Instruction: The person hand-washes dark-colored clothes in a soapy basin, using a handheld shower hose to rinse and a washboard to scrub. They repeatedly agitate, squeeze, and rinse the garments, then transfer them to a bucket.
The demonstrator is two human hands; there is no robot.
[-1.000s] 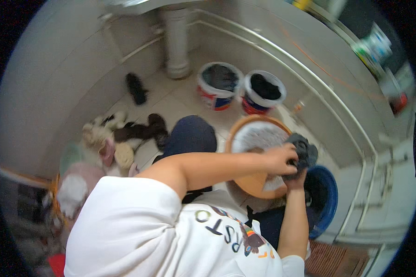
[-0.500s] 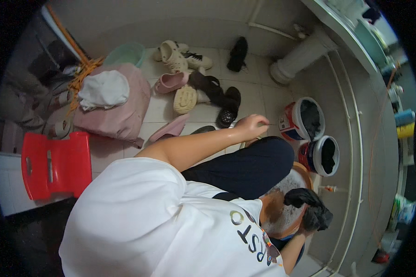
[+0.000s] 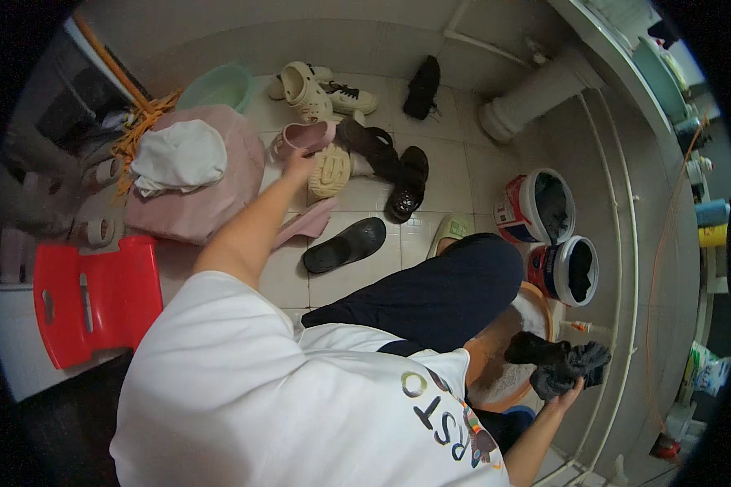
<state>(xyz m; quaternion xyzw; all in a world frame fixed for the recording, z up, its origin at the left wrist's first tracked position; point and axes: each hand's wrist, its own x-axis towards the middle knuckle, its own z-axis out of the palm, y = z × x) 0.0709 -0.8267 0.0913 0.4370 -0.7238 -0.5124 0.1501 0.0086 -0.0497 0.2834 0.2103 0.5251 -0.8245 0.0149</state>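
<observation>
My right hand (image 3: 567, 394) grips a dark, wet-looking crumpled cloth (image 3: 557, 364), held above the right edge of an orange basin (image 3: 495, 398) with sudsy water. The fingers are partly hidden behind the cloth. My left arm stretches out to the far left, where my left hand (image 3: 301, 165) reaches a pink clog (image 3: 307, 136). Whether the fingers close on the clog is too unclear to tell. Just right of that hand, a cream clog (image 3: 330, 172) lies sole outward. A black slipper (image 3: 345, 245) rests on the tiles nearer to me.
White buckets (image 3: 536, 207) holding dark cloth stand along the right wall, near pipes (image 3: 617, 243). To the left are a red stool (image 3: 97, 300) and a pink-covered seat (image 3: 195, 203) bearing white cloth (image 3: 180, 156). Several shoes lie across the floor, including dark ones (image 3: 406, 183).
My left hand has swung from above my knee leftward to the pink clog, uncovering the black slipper. My right hand has shifted slightly right with the dark cloth.
</observation>
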